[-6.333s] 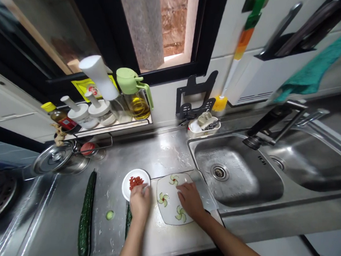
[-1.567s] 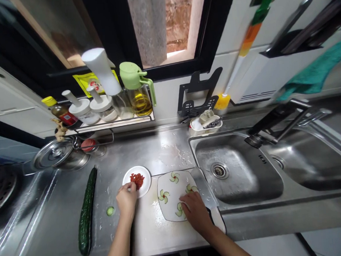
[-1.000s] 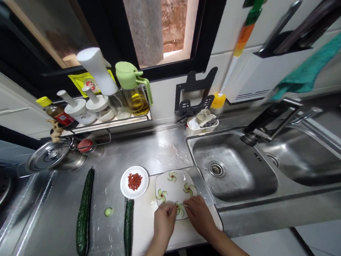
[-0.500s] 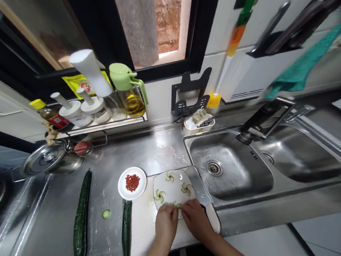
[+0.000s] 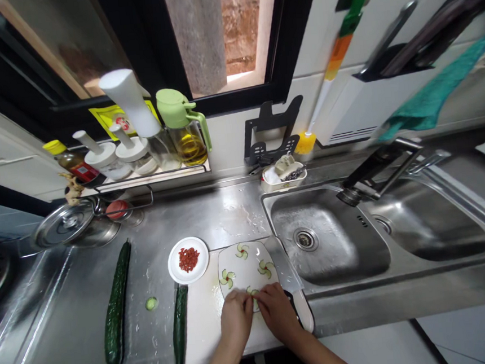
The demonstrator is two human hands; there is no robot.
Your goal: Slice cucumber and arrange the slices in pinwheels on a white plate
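Observation:
My left hand [image 5: 236, 317] and my right hand [image 5: 277, 311] meet at the near edge of a white square plate [image 5: 246, 266], fingers pinched together over a cucumber flower [image 5: 252, 290] that they mostly hide. What the fingertips hold is too small to name. Three more cucumber flowers [image 5: 242, 250] lie on the plate. The plate rests on a white cutting board [image 5: 204, 327]. A small white dish [image 5: 188, 260] of red bits sits just left of the plate.
A half cucumber [image 5: 179, 328] lies along the board's left side, a whole cucumber [image 5: 117, 304] further left, a slice [image 5: 152, 303] between them. A cleaver blade [image 5: 284, 263] lies right of the plate. The sink [image 5: 327, 237] is at the right; condiment bottles [image 5: 182, 130] stand at the back.
My left hand left the small dish of red bits and came across to the plate's near edge beside my right hand. In the last half second both hands stay almost still.

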